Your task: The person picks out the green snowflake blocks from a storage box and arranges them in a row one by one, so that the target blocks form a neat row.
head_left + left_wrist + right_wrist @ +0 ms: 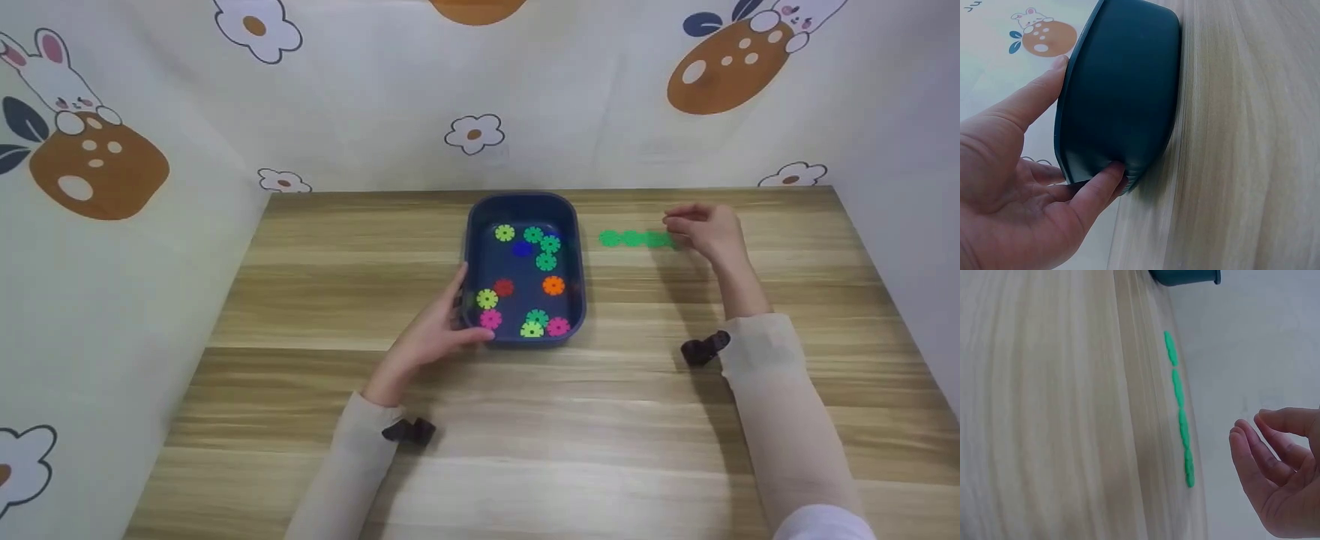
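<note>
- Pale cloth (375, 112) printed with flowers and rabbits is hanging behind and beside a wood-grain table (600, 427).
- From the head view, a dark blue box (525, 204) is standing on the far part of the table, with coloured discs (553, 285) lying in it: yellow, green, blue, red, orange and pink.
- Also from the head, the left hand (431, 330) is gripping the box around its near left corner, while a row of green discs (634, 238) is lying to the right of the box. The right hand (709, 229) is hovering at the row's right end, partly hiding it.
- From the left wrist, the left hand's fingers and thumb are bearing on the rim and outer wall of the box, which is resting upright on the table.
- From the right wrist, the row is showing four pieces nearly edge-on, the leftmost apparently sitting just apart from the next. The right hand is curving loosely, apart from the row, with nothing visible between thumb and fingertips.
- Judging from this, the person is probably lining up green discs, and the work is seemingly partway along, since more green ones are lying in the box. The next move is likely calling for the right hand to reach left and pinch another green disc, with the left hand steadying the box.
</note>
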`<state>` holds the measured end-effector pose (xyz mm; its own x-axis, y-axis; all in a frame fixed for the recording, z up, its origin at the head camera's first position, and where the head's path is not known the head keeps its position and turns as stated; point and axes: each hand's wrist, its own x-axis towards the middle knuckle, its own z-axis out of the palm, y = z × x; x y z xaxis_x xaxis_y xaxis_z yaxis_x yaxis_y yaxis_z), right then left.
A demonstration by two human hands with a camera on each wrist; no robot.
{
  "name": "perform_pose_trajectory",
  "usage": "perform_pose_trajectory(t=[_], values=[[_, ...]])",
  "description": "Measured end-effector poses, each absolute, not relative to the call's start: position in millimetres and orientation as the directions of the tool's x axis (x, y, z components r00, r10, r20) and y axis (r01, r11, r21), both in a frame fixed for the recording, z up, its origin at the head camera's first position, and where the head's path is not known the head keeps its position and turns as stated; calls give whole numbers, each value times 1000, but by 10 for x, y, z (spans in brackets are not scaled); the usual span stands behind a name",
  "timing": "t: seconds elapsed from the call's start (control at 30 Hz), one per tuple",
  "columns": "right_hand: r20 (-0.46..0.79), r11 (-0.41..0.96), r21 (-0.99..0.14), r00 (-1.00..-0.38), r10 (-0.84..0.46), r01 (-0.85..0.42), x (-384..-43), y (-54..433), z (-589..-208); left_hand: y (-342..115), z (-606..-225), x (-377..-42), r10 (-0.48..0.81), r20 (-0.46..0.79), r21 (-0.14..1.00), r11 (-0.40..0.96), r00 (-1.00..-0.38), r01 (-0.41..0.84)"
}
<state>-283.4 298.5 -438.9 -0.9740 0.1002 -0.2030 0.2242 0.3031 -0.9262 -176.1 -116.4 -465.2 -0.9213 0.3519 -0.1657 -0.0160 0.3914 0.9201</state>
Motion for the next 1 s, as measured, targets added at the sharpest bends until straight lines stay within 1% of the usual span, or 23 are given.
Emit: perform_pose_trajectory(t=[0.17,0.4,0.63,0.87,1.0], values=[[-196,325,-923,-979,61,205,-2813,2884,-4347,-1169,-4653,-1758,353,-164,921,389,-921,-15],[-192,276,-943,-981,9,187,-2790,2754,-4309,-1173,-4658,-1760,353,-151,912,410,-923,8],[-133,307,-945,-990,-44,114,-2736,2610,-4291,-1169,-4650,-1760,348,-158,906,423,-924,5],[-85,292,-955,-992,-95,54,-2663,2437,-4269,-1156,-4642,-1755,368,-160,933,360,-916,-19],[-90,267,-962,-988,-126,54,-2618,2335,-4258,-1158,-4646,-1752,356,-175,925,379,-918,-30]])
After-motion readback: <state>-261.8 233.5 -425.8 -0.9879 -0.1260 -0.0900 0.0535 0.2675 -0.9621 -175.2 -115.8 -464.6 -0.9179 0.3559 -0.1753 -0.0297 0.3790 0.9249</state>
